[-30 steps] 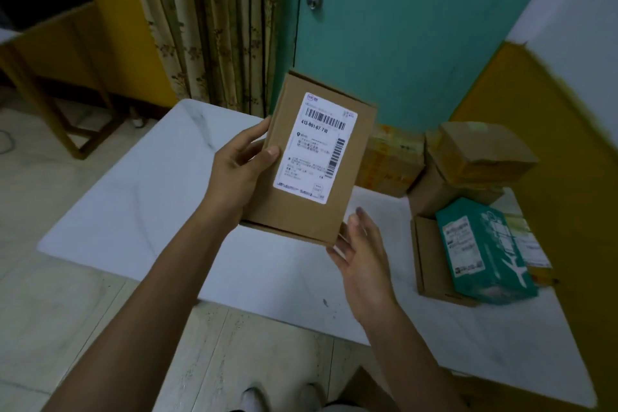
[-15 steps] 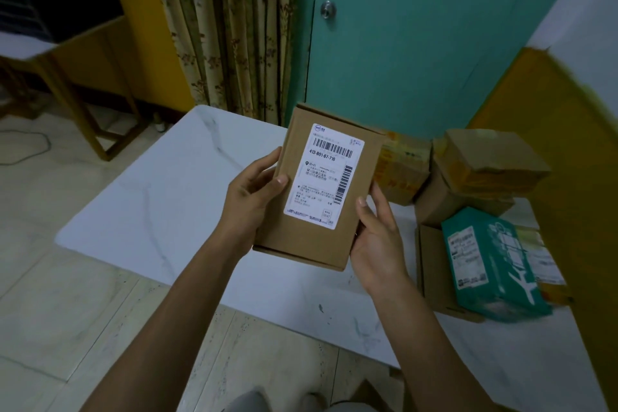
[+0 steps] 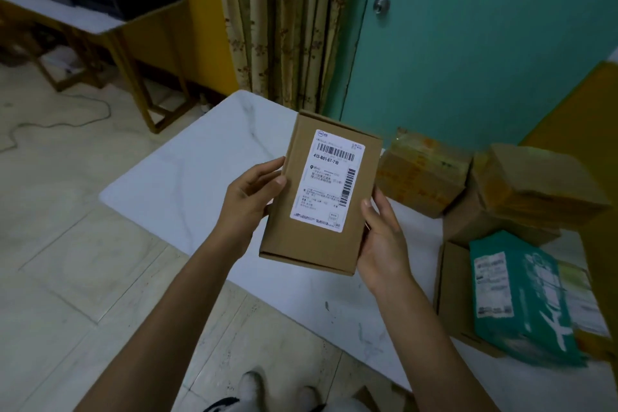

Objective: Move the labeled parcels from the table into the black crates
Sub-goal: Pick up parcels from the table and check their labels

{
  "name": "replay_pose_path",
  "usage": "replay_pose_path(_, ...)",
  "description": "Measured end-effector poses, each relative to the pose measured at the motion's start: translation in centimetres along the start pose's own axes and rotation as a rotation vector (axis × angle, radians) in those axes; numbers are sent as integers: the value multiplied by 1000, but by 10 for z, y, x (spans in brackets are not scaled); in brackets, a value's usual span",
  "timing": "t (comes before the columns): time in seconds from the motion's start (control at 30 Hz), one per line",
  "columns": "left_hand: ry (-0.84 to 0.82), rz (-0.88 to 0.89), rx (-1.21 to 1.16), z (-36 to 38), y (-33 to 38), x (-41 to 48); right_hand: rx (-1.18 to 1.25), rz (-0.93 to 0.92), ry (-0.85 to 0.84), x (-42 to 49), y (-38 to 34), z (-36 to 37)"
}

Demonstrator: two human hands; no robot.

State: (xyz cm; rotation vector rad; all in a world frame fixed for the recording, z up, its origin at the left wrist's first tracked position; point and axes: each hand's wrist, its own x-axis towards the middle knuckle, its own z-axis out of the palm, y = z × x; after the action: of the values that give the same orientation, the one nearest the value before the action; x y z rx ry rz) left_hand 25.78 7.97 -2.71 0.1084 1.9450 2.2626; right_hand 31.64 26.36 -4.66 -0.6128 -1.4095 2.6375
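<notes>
Head view, forward-down, close over table (image 3: 187, 177)

The brown parcel (image 3: 321, 237) is matt cardboard with a smooth white paper label (image 3: 329, 181). The counter (image 3: 187, 184) has a smooth, marble-look white top. The teal parcel (image 3: 521, 298) looks wrapped in shiny plastic; the curtain (image 3: 291, 20) is patterned cloth, the door knob (image 3: 381, 4) shiny metal

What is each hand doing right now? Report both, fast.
Left hand: holds the labeled parcel by its left edge, thumb on the front.
Right hand: holds the same parcel by its lower right edge.
</notes>
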Motion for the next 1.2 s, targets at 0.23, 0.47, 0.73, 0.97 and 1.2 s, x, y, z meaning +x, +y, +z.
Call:
replay_pose_path(0.23,239,-19,-7,-90,-16,-18,-125,99,-134,17,42,69)
replay_pose_path(0.47,355,15,79,-230,-14,-23,-200,111,-271,40,117,199)
replay_pose_path(0.73,558,28,47,-445,20,-20,-353,154,-403,44,232,390)
replay_pose_path(0.97,748,55,-2,-576,43,2,-520,166,-564,63,307,519)
replay_pose_path(1.2,793,49,39,-690,59,76,-432,181,-569,134,371,637)
